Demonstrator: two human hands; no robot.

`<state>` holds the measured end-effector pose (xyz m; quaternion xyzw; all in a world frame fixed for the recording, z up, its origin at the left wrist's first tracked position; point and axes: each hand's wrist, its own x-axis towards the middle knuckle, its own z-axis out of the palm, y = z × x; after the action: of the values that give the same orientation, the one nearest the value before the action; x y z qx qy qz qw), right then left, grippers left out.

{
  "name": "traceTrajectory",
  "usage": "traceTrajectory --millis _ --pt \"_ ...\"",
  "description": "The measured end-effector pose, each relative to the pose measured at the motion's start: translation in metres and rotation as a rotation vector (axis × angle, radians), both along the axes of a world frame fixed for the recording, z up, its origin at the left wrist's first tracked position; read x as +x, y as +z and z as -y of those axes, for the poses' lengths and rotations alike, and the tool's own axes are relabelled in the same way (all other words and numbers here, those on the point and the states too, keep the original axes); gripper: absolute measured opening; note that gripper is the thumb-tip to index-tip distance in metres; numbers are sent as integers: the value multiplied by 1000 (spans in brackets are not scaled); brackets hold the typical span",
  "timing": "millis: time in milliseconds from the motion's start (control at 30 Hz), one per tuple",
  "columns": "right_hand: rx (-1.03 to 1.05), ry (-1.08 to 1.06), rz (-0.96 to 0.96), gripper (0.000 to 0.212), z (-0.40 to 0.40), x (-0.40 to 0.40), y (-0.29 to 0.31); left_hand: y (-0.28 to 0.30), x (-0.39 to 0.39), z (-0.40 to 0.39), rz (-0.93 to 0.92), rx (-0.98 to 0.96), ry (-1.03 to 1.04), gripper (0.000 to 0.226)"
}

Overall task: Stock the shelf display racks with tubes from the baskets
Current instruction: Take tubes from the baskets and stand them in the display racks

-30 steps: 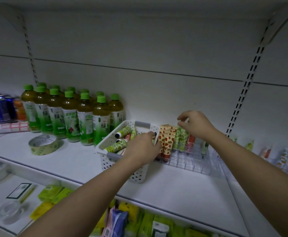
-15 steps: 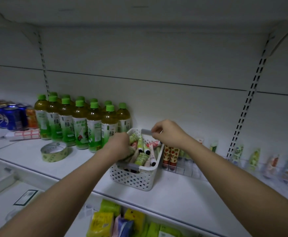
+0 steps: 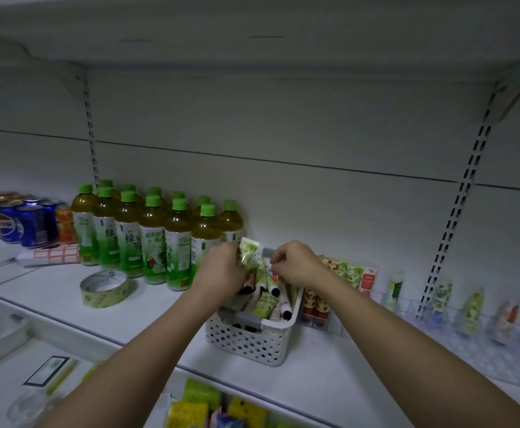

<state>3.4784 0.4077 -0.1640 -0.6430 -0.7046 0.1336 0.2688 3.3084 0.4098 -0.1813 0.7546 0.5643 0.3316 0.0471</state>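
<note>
Now that the right hand (image 3: 295,265) has left the clear plastic display rack (image 3: 385,299) for the white perforated plastic basket (image 3: 252,338), its curled fingers' hold unclear, the left hand (image 3: 221,268) pinches up a green-patterned tube (image 3: 247,251): next restock underway.

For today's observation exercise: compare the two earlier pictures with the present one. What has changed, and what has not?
The right hand left the display rack and came to the white basket. The left hand, earlier at the basket's near rim, now holds a green tube lifted above it. The view has shifted too. The tea bottles, tape roll and cans stayed put.
</note>
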Motion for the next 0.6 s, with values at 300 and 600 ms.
traceTrajectory --millis 300,600 --pt "-72 -130 -19 15 -35 -20 -22 -28 -6 -7 530 141 90 36" --pt "-190 -211 -250 16 -67 -56 -20 -32 -4 -9 460 153 66 37"
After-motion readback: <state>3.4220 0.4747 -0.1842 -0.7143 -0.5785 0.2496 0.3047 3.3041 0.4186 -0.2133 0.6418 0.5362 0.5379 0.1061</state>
